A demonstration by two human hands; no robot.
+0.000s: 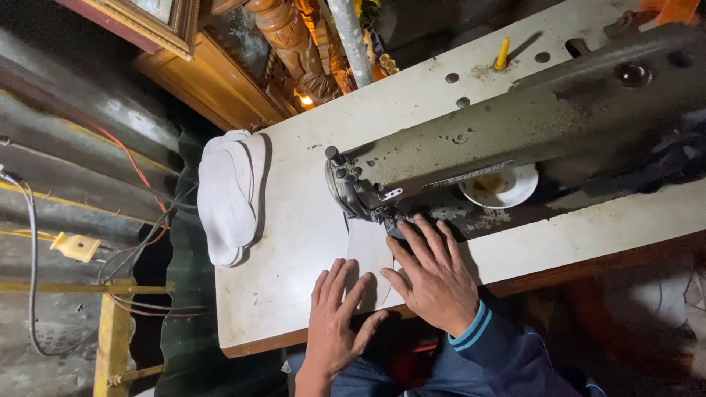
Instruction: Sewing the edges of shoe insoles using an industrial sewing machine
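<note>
A stack of white insoles (228, 195) is seen at the table's (294, 220) left edge as a white insole piece (368, 257) is pressed flat under the open left hand (338, 320) and right hand (434, 276) below the sewing machine's (515, 132) needle, apparently mid-stitching; steady guiding seems required.

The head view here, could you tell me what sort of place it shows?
Probably a small home sewing workshop. An industrial sewing machine sits on a worn white table, a stack of white sole-shaped pieces lies at its edge, and corrugated metal sheeting stands beside it.
</note>
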